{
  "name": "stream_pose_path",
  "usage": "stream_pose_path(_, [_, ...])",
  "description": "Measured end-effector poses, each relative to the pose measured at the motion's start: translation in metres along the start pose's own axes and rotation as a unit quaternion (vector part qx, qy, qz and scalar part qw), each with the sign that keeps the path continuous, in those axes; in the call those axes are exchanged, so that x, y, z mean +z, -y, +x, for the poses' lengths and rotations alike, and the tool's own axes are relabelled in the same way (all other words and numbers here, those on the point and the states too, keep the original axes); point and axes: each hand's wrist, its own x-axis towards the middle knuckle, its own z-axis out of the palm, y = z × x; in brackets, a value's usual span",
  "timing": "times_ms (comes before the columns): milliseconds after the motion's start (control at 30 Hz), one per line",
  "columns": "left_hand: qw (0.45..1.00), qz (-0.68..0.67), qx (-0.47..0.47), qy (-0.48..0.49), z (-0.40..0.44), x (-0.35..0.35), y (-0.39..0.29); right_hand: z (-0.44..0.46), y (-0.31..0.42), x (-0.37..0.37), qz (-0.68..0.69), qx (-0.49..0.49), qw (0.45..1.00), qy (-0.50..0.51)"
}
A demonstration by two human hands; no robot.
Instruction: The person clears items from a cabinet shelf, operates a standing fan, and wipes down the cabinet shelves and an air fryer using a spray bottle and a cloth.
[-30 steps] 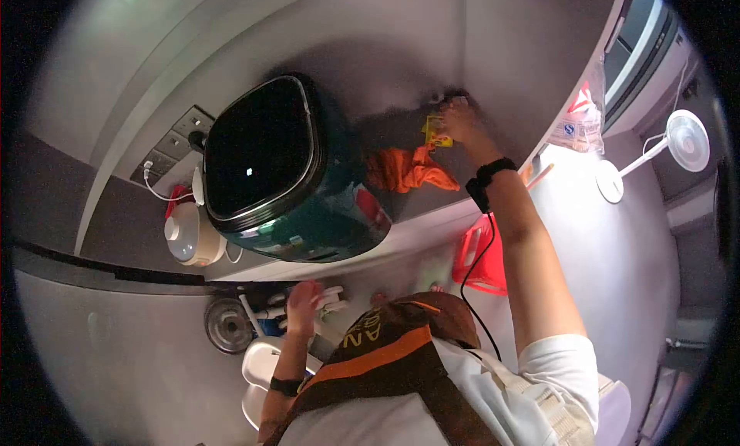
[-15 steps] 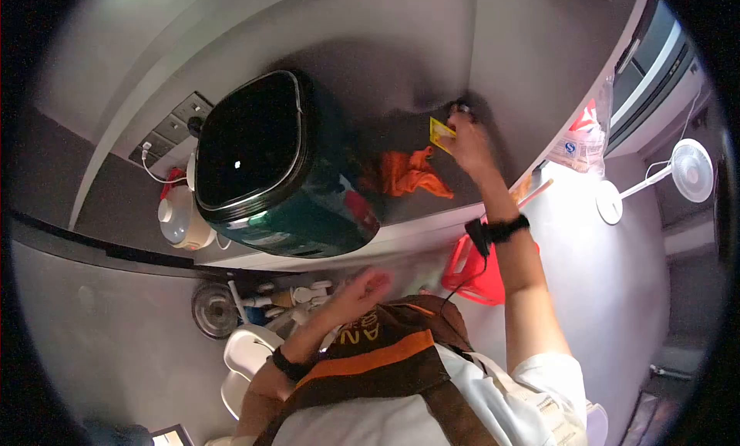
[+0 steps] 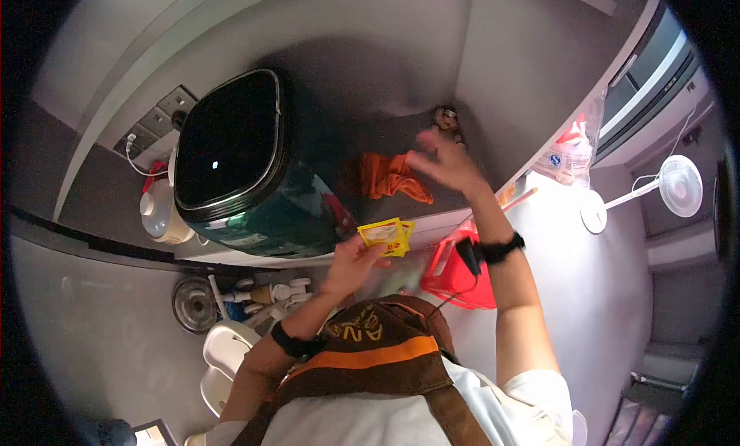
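My left hand is closed on yellow packets, which overlap and stick out past its fingers in front of the counter's edge. My right hand is over the counter with its fingers spread and nothing in it, near a crumpled orange cloth. Behind that hand, in the counter's back corner, lie small dark items that I cannot make out. The dark green appliance with a black top stands left of the cloth.
Wall sockets and a small pale pot are at the left. A red plastic stool or basket is below the counter. A clear bag and a white fan are at the right. A white chair is at the lower left.
The yellow packet in my right hand is now among those in my left hand, which has moved up to the counter's edge. My right hand has opened and shifted slightly left.
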Motion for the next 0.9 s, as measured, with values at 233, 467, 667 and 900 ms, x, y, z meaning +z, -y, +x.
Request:
stream_pose_path(233, [0.996, 0.059, -0.054, 0.032, -0.014, -0.008, -0.005, 0.091, -0.106, 0.037, -0.402, -0.011, 0.908, -0.120])
stream_pose_path(467, [0.999, -0.036, -0.038, 0.012, -0.025, -0.019, 0.007, 0.031, -0.080, 0.043, -0.359, -0.020, 0.921, -0.152])
stream_pose_path(667, [0.998, -0.028, -0.050, 0.021, -0.026, -0.022, 0.008, -0.012, -0.084, 0.050, -0.290, -0.085, 0.930, -0.210])
stream_pose_path(900, [0.996, -0.004, -0.078, 0.043, -0.029, -0.013, -0.005, 0.016, -0.093, 0.053, -0.368, -0.018, 0.925, -0.094])
